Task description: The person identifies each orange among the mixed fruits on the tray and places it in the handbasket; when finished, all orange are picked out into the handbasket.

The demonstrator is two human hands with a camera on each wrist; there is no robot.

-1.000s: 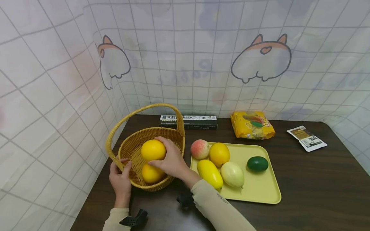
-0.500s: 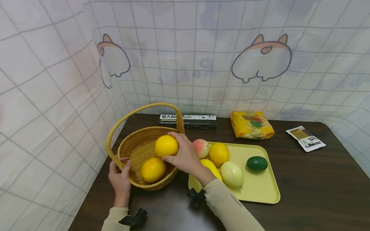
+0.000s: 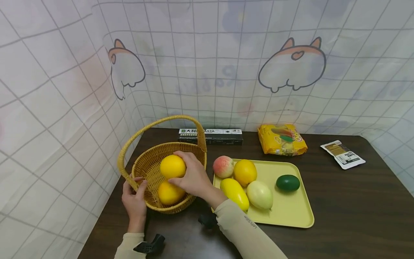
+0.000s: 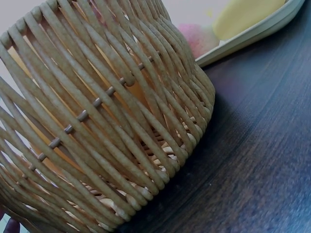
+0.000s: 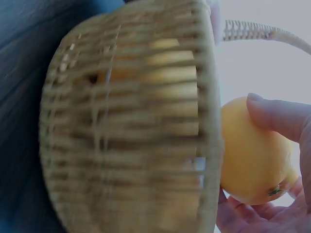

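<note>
My right hand (image 3: 193, 176) holds a yellow-orange orange (image 3: 172, 166) between thumb and fingers, over the inside of a wicker basket (image 3: 160, 150). In the right wrist view, this orange (image 5: 255, 153) shows a small green stem spot and sits at the basket's rim level. A second orange (image 3: 169, 194) lies inside, towards the front, partly covered by my right thumb. At the left side my left hand (image 3: 135, 207) grips the basket by the foot of its tall arched handle (image 3: 161, 120). Woven basket wall (image 4: 107, 107) fills most of the left wrist view.
Right of the basket lies a yellow tray (image 3: 291, 212) bearing a peach (image 3: 223, 167), another orange (image 3: 245, 172), a long yellow fruit (image 3: 233, 193), a pale green fruit (image 3: 260, 195) and a dark green fruit (image 3: 288, 183). Behind stand a pasta box (image 3: 223, 138), yellow bag (image 3: 283, 140) and white pouch (image 3: 343, 155).
My right hand carried the held orange to the right side of the basket, then back left over the other one. My left hand has kept its grip.
</note>
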